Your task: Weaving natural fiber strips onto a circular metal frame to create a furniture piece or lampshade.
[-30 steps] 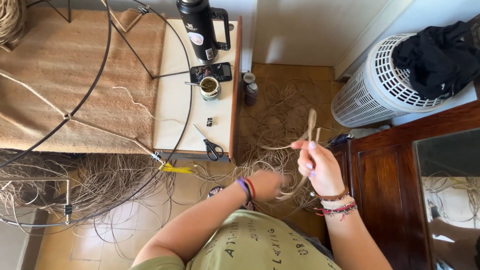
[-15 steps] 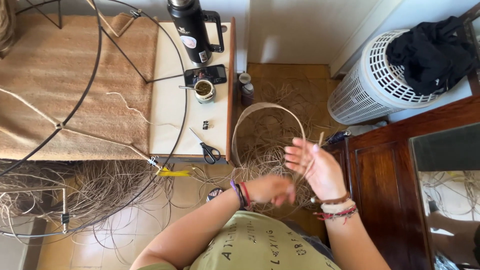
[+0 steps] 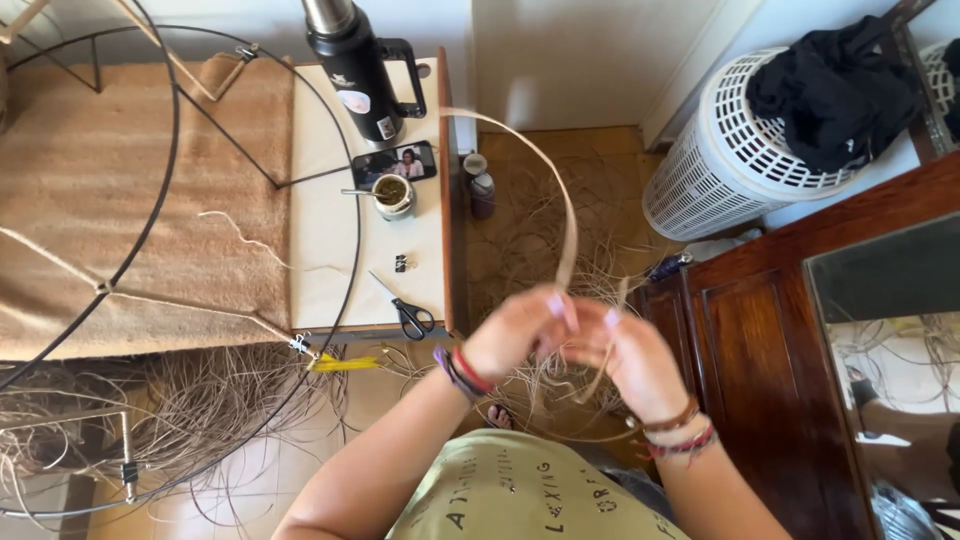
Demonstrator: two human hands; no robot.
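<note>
Both my hands meet in front of my chest, over a heap of loose straw fibres on the floor. My left hand [image 3: 515, 335] and my right hand [image 3: 625, 355] pinch a long flat tan fibre strip [image 3: 562, 190]. The strip arcs up from my fingers toward the table edge in a wide loop. Another short end of it sticks up beside my right fingers. Bracelets circle both wrists.
A white tabletop [image 3: 330, 260] holds black scissors [image 3: 405, 312], a phone [image 3: 394, 165], a small cup with a straw [image 3: 391, 195] and a black flask [image 3: 355, 70]. A large black wire ring frame [image 3: 352, 230] spans the tan mat. A white laundry basket [image 3: 735, 165] and a dark wooden cabinet [image 3: 760, 350] stand right.
The strip's loop has opened wider and risen toward the table. My hands have come closer together, and the view has tilted slightly.
</note>
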